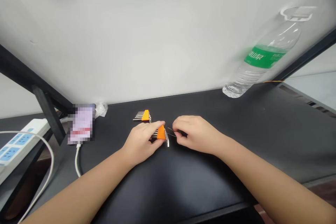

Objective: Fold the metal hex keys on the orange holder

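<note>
My left hand (143,141) is closed around an orange holder of hex keys (161,133), thumb and fingers on its two sides. Bent silver key ends stick out of the holder toward the right. Just to the right, my right hand (193,133) pinches a thin, small hex key (171,132) between thumb and fingers, its end close to the holder. Behind my left hand lies a second orange holder with several hex keys (145,115) on the black table (189,182).
A large clear bottle with a green label (265,56) stands by the wall at the back right. On the left are a phone (81,124) with a white cable (77,161), crumpled clear plastic (101,109) and a white power strip (21,141). Black frame bars flank the table.
</note>
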Motion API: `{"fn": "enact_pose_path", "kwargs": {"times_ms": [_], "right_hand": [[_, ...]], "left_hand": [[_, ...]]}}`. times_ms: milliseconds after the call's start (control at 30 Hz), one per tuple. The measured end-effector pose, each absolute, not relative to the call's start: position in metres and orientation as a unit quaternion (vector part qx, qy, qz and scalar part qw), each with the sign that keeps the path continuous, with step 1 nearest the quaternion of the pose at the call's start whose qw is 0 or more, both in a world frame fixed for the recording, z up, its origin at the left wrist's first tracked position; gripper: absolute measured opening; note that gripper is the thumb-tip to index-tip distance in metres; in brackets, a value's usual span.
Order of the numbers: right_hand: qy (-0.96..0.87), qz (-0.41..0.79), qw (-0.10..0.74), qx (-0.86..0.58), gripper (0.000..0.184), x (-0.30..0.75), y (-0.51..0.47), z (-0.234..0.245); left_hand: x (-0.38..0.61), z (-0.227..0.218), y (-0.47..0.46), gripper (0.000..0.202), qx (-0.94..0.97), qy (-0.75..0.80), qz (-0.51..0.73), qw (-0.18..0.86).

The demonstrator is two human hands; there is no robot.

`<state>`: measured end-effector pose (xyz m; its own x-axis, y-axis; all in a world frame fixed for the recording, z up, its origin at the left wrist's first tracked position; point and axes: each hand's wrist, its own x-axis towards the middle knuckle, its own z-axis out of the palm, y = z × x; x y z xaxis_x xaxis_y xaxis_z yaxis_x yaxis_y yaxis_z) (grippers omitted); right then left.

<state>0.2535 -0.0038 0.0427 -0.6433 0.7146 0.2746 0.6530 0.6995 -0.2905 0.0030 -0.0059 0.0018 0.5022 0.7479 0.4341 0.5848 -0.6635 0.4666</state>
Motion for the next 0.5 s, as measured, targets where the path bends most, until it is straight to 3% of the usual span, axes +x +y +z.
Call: {"fn": "enact_pose_path", "kwargs": {"times_ms": [500], "right_hand": [[-0.904, 0.113, 0.174, -0.374, 0.008, 0.2512, -0.0065, 0.0464]], "left_hand": [[0.0020, -0.0006, -0.0057, 0.047, 0.880, 0.356, 0.292, 0.113]]}}
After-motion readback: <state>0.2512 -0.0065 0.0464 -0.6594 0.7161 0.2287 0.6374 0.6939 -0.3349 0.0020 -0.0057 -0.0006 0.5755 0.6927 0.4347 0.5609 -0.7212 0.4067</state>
